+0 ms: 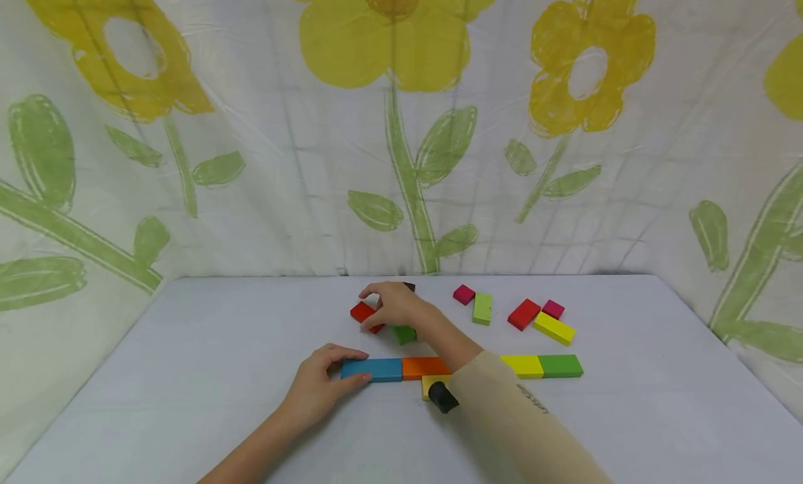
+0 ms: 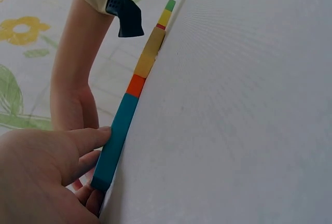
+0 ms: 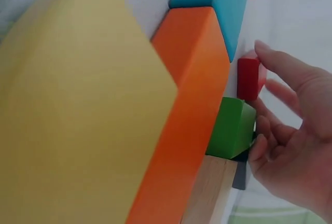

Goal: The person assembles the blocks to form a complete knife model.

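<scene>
At the left end of a row of blocks, my left hand (image 1: 320, 383) grips a blue block (image 1: 379, 370), thumb along its near side and fingers at its far side. My right hand (image 1: 398, 306) reaches across the row to a red block (image 1: 359, 311) lying behind it. Thumb and fingers are curled about that red block, as the right wrist view also shows. Under the right palm lies a green block (image 3: 228, 128). Right of the blue block, the row has an orange block (image 1: 420, 367), a yellow block (image 1: 523, 366) and a green end block (image 1: 562, 365).
A pale yellow block (image 1: 429, 386) lies against the row's near side, partly behind a black camera (image 1: 442, 397). Farther back are a lime block (image 1: 482, 308), a second red block (image 1: 523, 314), a yellow bar (image 1: 555, 328) and two magenta blocks, one here (image 1: 464, 294).
</scene>
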Demonstrator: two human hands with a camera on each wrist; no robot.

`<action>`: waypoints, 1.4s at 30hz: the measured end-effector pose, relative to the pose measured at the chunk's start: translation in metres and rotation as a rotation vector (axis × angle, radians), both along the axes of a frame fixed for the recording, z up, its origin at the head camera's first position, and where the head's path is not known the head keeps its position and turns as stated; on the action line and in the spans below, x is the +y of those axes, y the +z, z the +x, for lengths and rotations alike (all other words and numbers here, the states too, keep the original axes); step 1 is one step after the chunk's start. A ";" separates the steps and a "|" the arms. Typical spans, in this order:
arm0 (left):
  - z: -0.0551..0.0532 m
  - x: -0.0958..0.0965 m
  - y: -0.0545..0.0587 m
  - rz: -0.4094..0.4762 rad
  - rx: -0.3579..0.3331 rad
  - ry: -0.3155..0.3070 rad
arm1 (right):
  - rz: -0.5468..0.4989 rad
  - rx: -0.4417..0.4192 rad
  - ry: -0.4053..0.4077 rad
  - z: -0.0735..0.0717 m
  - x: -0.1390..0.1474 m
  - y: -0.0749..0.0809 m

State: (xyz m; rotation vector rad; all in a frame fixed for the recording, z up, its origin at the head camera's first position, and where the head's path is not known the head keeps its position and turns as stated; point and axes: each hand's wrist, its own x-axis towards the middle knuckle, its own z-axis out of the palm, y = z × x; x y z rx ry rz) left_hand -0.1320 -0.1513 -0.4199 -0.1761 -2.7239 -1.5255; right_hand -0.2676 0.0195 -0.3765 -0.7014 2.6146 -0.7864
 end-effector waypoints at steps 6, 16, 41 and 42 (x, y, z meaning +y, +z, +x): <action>0.001 0.000 0.001 0.009 -0.010 -0.006 | 0.042 0.000 0.026 -0.002 -0.002 0.005; 0.000 0.000 0.000 0.013 -0.003 -0.009 | -0.009 -0.027 0.015 -0.002 -0.004 0.007; 0.000 0.000 0.000 0.016 -0.004 -0.005 | -0.215 -0.047 -0.005 0.005 0.011 0.012; 0.000 0.000 0.000 0.016 -0.005 -0.005 | -0.217 -0.048 -0.006 0.006 0.012 0.012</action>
